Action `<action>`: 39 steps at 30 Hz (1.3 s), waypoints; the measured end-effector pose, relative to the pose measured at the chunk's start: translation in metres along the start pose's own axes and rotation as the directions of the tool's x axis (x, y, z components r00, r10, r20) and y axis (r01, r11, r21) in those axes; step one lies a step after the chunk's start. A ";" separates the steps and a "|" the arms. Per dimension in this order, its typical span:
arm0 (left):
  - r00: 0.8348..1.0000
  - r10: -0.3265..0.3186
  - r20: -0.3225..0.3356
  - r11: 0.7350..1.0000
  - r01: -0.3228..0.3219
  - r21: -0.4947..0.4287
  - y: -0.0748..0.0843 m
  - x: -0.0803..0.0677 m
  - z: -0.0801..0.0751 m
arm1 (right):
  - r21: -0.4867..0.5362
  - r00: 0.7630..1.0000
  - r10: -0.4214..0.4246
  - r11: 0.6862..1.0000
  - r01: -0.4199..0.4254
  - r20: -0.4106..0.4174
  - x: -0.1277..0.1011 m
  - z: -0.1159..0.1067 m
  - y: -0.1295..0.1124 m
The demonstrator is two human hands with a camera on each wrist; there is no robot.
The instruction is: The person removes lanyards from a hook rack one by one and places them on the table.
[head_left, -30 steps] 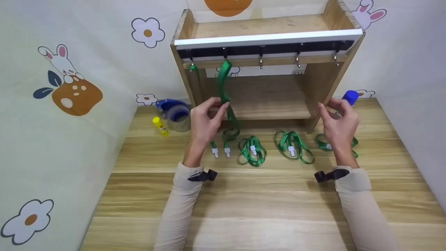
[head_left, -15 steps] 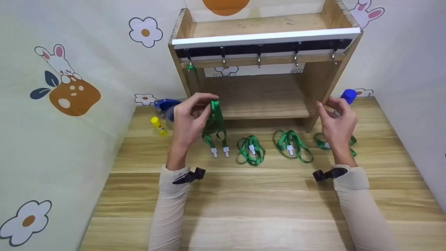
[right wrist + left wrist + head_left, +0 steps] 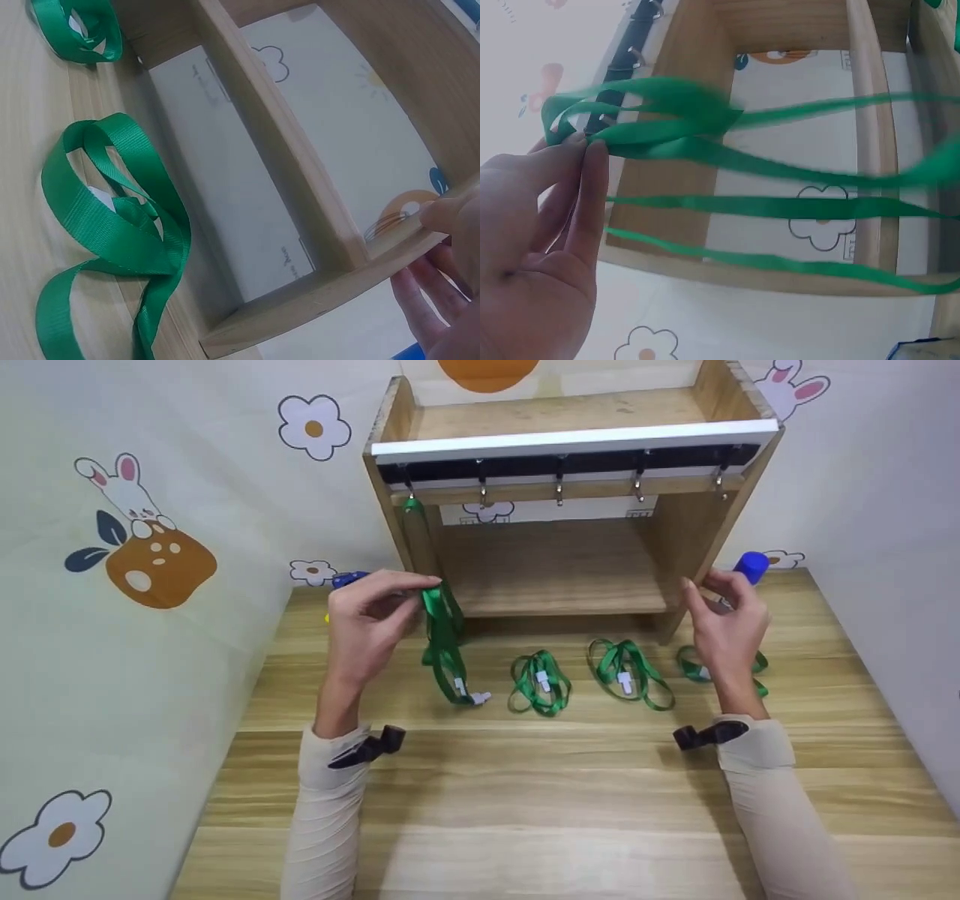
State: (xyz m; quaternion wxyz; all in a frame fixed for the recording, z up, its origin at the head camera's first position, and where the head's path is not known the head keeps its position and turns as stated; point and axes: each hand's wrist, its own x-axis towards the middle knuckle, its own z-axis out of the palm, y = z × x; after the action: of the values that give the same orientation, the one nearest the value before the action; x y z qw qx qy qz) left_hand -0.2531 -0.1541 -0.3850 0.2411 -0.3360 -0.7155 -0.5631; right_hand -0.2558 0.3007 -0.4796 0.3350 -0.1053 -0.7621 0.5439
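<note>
Head view alone shows both hands, left hand [image 3: 373, 619] pinching a green lanyard [image 3: 444, 641] whose white clips rest on the table [image 3: 570, 795] below it, left wrist view shows blurred strap loops, right hand [image 3: 726, 624] loosely curled, holding nothing, beside the shelf [image 3: 705, 547].

Pale walls [image 3: 187, 427] with bunny and flower stickers [image 3: 313, 427] surround a wooden table [image 3: 525, 802].

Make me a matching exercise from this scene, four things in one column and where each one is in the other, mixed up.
Things:
1. Green fabric lanyard with white clips
2. Blue plastic cap
3. Row of metal hooks
4. Right hand

Places:
A. Under the top board of the wooden shelf unit
B. Pinched by the left hand
C. At the shelf unit's right side panel
D. Behind the right hand, by the wall

Pairs: 1-B, 2-D, 3-A, 4-C
</note>
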 end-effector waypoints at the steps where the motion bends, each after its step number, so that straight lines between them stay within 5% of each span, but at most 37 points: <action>1: 1.000 -0.009 0.011 1.000 0.009 0.016 -0.001 -0.001 -0.001 | -0.001 1.000 0.004 1.000 -0.004 0.006 0.000 0.000 0.000; 8: 0.992 -0.081 0.096 0.990 0.069 0.121 -0.011 -0.008 -0.005 | 0.002 1.000 0.009 1.000 -0.009 0.025 0.000 0.001 -0.003; 15: 1.000 -0.011 0.011 1.000 0.011 0.004 -0.012 0.000 -0.010 | -0.012 0.999 0.029 0.999 -0.029 0.027 0.000 0.001 -0.004; 20: 1.000 0.003 0.007 0.998 -0.003 -0.066 -0.013 -0.002 -0.008 | -0.002 0.999 0.027 1.000 -0.027 0.019 0.001 0.002 -0.002; 27: 0.984 -0.095 0.151 0.995 0.098 -0.014 -0.023 -0.014 -0.001 | 0.050 1.000 -0.014 0.999 0.014 -0.002 0.002 0.002 0.000; 31: 0.930 -0.150 0.335 0.987 0.162 -0.007 -0.027 -0.021 0.003 | 0.044 1.000 -0.003 0.999 0.003 0.004 0.001 0.000 0.000; 39: 0.755 -0.283 0.592 0.959 0.232 0.162 -0.034 -0.031 0.013 | 0.029 1.000 0.024 0.999 -0.024 0.013 0.001 -0.001 0.000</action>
State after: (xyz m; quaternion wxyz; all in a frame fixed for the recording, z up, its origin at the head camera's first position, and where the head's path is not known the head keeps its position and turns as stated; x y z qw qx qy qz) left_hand -0.2578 -0.1528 -0.4320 -0.0691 -0.3878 -0.8156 -0.4240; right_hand -0.2558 0.3023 -0.4793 0.3250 -0.1063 -0.7549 0.5596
